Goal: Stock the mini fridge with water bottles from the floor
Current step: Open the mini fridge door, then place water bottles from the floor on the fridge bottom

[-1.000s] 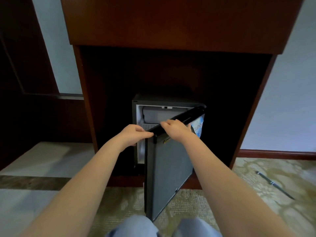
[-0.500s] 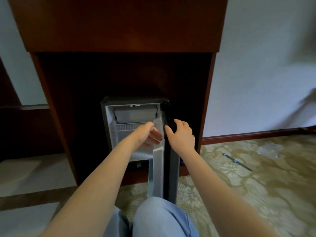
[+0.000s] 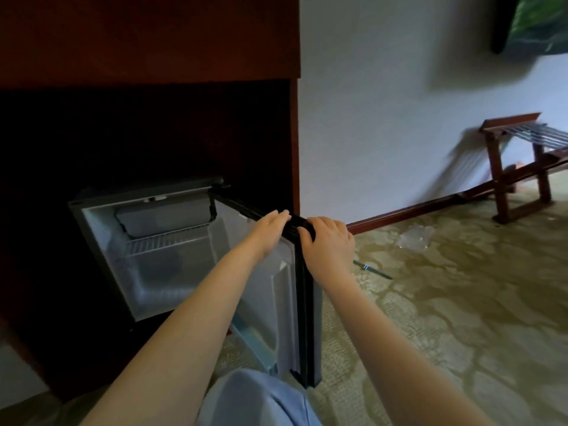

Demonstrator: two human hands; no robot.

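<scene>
Right grip curled over fridge door top; left grip flat.

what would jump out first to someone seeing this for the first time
The small grey mini fridge standing open, low in the dark wooden cabinet recess at left, draws the eye first. At centre the left hand rests on the top edge of its swung-out dark-edged door and the right hand curls over it. Further right, a clear plastic bundle lies on the patterned carpet by the wall, too blurred to identify.
</scene>
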